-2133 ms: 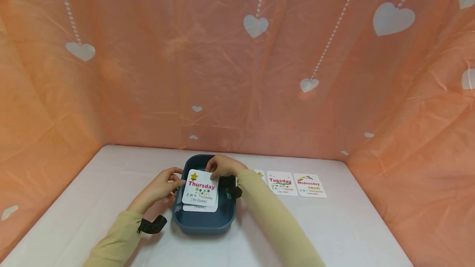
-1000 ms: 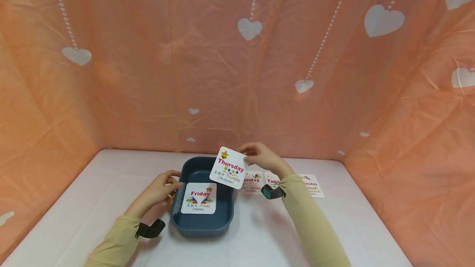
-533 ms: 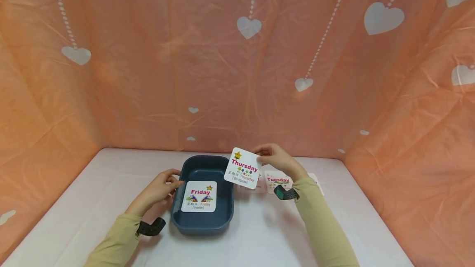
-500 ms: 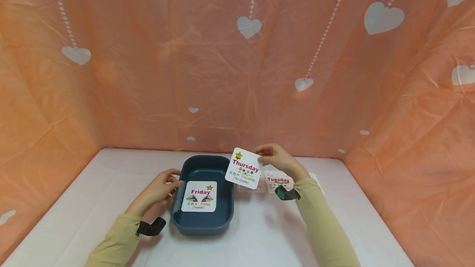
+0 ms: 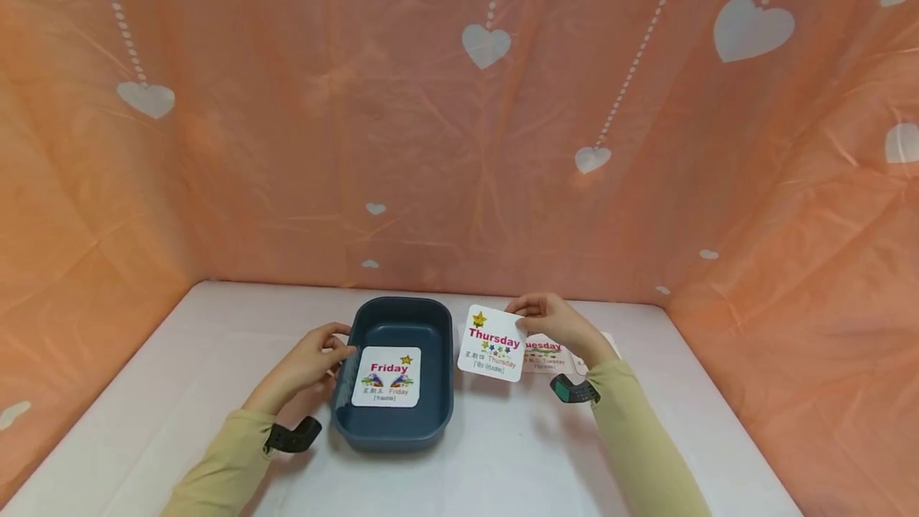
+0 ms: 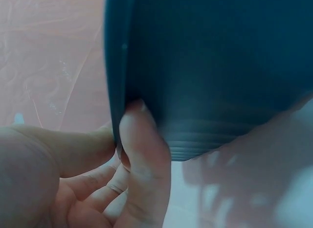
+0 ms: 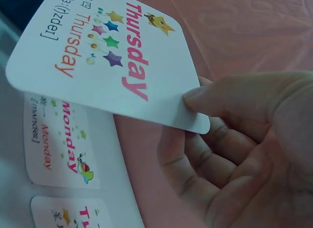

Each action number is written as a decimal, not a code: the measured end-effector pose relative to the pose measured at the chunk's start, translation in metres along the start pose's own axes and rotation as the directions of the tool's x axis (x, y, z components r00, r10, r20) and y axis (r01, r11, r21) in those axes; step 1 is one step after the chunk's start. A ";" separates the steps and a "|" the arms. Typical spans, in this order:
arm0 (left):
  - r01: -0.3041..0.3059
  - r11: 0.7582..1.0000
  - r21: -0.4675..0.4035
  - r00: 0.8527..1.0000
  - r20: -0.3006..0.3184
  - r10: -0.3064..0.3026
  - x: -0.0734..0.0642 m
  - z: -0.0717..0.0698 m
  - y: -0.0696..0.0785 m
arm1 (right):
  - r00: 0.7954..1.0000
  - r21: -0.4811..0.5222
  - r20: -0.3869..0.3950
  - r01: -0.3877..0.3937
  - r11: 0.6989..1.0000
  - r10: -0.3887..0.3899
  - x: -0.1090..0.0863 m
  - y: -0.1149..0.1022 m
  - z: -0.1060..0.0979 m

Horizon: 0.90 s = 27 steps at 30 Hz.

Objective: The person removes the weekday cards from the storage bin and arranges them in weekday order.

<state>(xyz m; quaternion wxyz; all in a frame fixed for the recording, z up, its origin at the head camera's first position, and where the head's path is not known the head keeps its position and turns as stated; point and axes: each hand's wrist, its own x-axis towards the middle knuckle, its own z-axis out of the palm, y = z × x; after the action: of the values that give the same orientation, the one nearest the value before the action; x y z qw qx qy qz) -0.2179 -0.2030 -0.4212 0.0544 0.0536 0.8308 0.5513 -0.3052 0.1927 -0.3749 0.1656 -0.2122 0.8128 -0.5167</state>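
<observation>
Thursday card (image 5: 491, 343) shifted right and lower, now just past the right rim of the tray (image 5: 395, 443).
On the pale tabletop (image 5: 502, 461), the tray's long axis runs away from the person. The left hand (image 5: 305, 365) pinches its left wall between thumb and finger. The right hand (image 5: 562, 327) grips the Thursday card near its upper right corner, thumb on the printed face, fingers behind, closed to the card's thickness. Nearly square, the card has no clear long axis; it is raised and slightly turned, its printed lines sloping down rightward. It lies left of the right hand, much the nearer one; the tray is between it and the left hand. Below it, flat, is the Monday card (image 7: 63, 145), the Tuesday card (image 5: 546, 359) next along. The Friday card (image 5: 386, 377) lies inside the tray.
</observation>
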 end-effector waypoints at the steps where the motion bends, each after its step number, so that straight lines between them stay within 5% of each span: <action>1: 0.001 1.000 0.001 1.000 0.001 -0.001 0.000 0.000 0.000 | 1.000 -0.002 0.002 0.003 1.000 -0.003 -0.001 0.002 0.000; 16: 0.002 1.000 0.012 1.000 -0.002 -0.002 0.000 0.001 0.002 | 0.996 -0.076 -0.006 -0.087 0.993 0.087 -0.020 0.023 0.004; 27: 0.024 1.000 0.008 1.000 0.000 -0.024 -0.001 0.001 0.002 | 0.994 -0.016 0.019 -0.110 0.994 0.110 -0.033 0.037 0.022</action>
<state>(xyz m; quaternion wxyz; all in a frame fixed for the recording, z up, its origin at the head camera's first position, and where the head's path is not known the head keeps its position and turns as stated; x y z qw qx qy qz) -0.2165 -0.2018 -0.4197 0.0609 0.0441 0.8335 0.5474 -0.2732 0.2068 -0.4158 0.2003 -0.1734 0.8254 -0.4984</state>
